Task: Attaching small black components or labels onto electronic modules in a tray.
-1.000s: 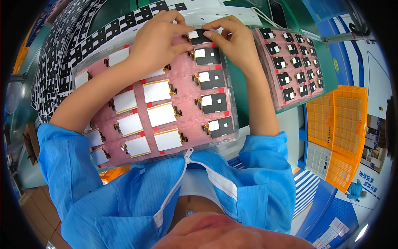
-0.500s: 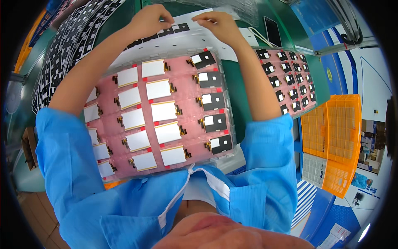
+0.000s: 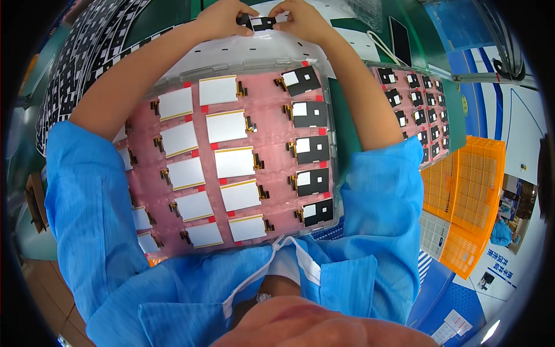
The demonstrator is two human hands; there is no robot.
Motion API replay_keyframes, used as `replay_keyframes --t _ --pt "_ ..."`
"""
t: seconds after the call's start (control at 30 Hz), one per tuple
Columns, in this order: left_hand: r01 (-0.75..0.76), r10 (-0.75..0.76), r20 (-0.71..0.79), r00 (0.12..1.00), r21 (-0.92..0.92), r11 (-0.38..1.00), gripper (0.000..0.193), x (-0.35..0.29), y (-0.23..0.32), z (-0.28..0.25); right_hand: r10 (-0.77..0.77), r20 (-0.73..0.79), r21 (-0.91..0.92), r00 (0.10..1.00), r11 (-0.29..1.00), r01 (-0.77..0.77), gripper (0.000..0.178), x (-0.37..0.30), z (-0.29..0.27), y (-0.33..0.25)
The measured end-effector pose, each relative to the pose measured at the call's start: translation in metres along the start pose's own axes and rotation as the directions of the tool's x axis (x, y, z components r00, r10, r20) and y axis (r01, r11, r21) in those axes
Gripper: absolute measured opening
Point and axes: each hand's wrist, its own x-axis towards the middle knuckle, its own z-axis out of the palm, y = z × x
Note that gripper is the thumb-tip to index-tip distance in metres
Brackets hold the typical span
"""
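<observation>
sheets of black cut-outs (image 3: 75, 69) lie far left; left hand (image 3: 224, 18), thumb and forefinger parted, sits beside a black piece (image 3: 263, 24) on white backing (image 3: 219, 53); right hand (image 3: 302, 21), likewise parted, meets its right end; whether either grips it, can't tell.

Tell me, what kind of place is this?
Probably a small-parts factory or workshop: a clear plastic tray with pink lining holds rows of flat white rectangular panels, black-and-white patterned sheets lie at the left, and an orange lattice plastic crate stands at the right.
</observation>
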Motion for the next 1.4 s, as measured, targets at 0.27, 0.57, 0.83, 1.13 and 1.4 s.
replay_keyframes --t 0.27,0.57,0.83,1.13,1.4 --pt "0.473 -0.546 0.225 0.807 0.306 0.826 0.049 0.02 0.026 -0.006 0.576 0.074 0.736 0.814 0.52 -0.434 0.007 0.002 -0.08 -0.037" --pt "0.555 -0.622 0.079 0.779 0.373 0.743 0.034 0.009 0.105 -0.061 0.576 0.024 0.701 0.817 0.573 -0.424 0.012 -0.08 -0.181 -0.249" --pt "0.547 -0.547 0.021 0.837 -0.06 0.835 0.017 -0.092 0.328 -0.02 0.646 0.012 0.681 0.763 0.554 -0.48 0.011 -0.136 -0.15 -0.353" --pt "0.447 -0.458 -0.192 0.868 -0.1 0.889 0.028 -0.083 0.382 0.034 0.46 0.112 0.521 0.881 0.728 -0.447 0.041 -0.113 -0.17 -0.384" --pt "0.53 -0.552 -0.182 0.814 -0.158 0.833 0.019 -0.079 0.368 0.051 0.511 0.092 0.686 0.854 0.59 -0.427 0.054 -0.123 -0.154 -0.371"
